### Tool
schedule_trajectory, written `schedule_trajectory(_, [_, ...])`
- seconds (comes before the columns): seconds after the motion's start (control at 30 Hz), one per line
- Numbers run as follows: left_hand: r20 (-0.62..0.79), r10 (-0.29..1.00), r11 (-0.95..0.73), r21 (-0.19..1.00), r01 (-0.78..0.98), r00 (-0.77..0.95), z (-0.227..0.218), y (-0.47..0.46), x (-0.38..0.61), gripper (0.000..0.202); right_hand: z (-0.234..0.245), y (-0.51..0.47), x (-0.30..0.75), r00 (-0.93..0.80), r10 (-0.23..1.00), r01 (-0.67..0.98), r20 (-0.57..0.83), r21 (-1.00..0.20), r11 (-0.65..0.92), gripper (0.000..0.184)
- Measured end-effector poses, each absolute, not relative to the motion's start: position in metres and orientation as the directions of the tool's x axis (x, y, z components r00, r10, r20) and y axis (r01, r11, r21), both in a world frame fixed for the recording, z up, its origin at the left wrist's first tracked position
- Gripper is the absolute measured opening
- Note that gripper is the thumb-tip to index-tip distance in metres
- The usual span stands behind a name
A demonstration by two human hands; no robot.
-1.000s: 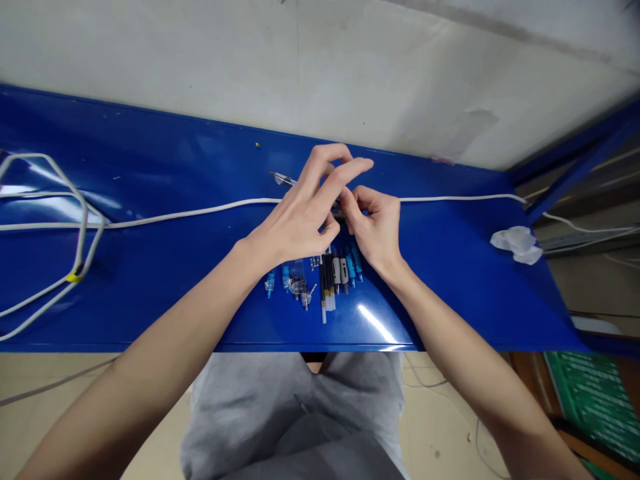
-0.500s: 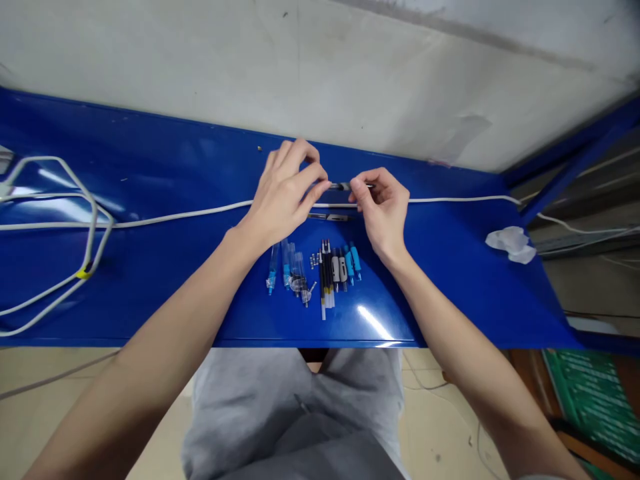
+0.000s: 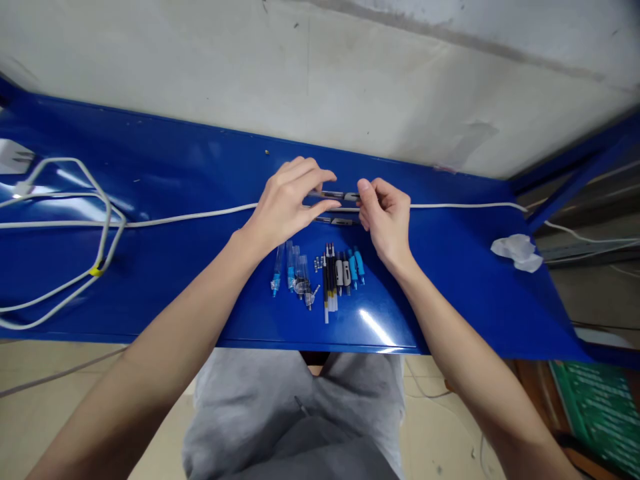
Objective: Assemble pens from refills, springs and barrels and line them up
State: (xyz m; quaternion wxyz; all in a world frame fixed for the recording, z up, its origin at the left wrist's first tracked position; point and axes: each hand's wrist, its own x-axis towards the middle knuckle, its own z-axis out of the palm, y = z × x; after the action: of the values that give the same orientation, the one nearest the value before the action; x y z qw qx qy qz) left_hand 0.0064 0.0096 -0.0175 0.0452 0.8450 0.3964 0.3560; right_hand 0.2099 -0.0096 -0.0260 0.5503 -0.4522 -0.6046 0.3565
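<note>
And at the far left of the blue table [image 3: 190,293] sits a white plug [image 3: 16,157], its prongs facing right, with a white cable [image 3: 200,217] looping beside it, pinched by a yellow tie [image 3: 96,271] and running on to the right behind both your hands. Here's your left hand [image 3: 289,197], back up, thumb and index finger spread apart around the left end of the pen; whether your hidden fingers touch it, you can't tell from here. Below that hand lie the clear barrels [image 3: 291,260], blue-tipped ones first, darker-tipped ones next, near ends toward you. Next along, a little cluster of small metal springs [image 3: 319,264], then slim refills [image 3: 330,283] side by side, dark with pale ends. Above them, there's the pen [image 3: 334,195], level between your hands, clear and dark with a grey grip, and just on your side of it a second pen [image 3: 340,221] lies on the table, almost parallel. Below those, two grey grips [image 3: 343,275], then two blue grips [image 3: 357,267] just beside them. Now your right hand [image 3: 389,217]: thumb and fingers clamped on the pen's right end, the other fingers curled in. Well apart to the right, a crumpled white wrapper [image 3: 517,252] rests near the table's right edge.
</note>
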Motion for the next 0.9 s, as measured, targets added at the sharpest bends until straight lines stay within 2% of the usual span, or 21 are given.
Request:
schedule_trajectory(0.17, [0.546, 0.727, -0.653, 0.361, 0.666, 0.417, -0.0213, 0.0111, 0.0057, 0.044, -0.0273, -0.0059, 0.2131, 0.043, 0.93, 0.133, 0.365, -0.925, 0.356, 0.042])
schedule_trajectory(0.4, [0.582, 0.706, -0.67, 0.365, 0.647, 0.403, -0.019, 0.0053, 0.0108, 0.047, -0.0236, -0.0058, 0.2161, 0.026, 0.951, 0.133, 0.308, -0.944, 0.302, 0.052])
schedule_trajectory(0.67, [0.546, 0.755, -0.611, 0.385, 0.692, 0.362, -0.0231, 0.0093, 0.0095, 0.054, -0.0248, -0.0023, 0.2176, 0.039, 0.933, 0.105, 0.359, -0.93, 0.353, 0.042])
schedule_trajectory(0.73, [0.559, 0.745, -0.618, 0.372, 0.693, 0.364, -0.0242, 0.01, 0.0092, 0.054, -0.023, -0.0037, 0.2179, 0.033, 0.934, 0.154, 0.356, -0.925, 0.347, 0.044])
schedule_trajectory(0.9, [0.601, 0.705, -0.646, 0.324, 0.691, 0.377, -0.0211, 0.0097, 0.0076, 0.05, -0.0194, -0.0083, 0.219, 0.054, 0.918, 0.347, 0.393, -0.869, 0.352, 0.064])
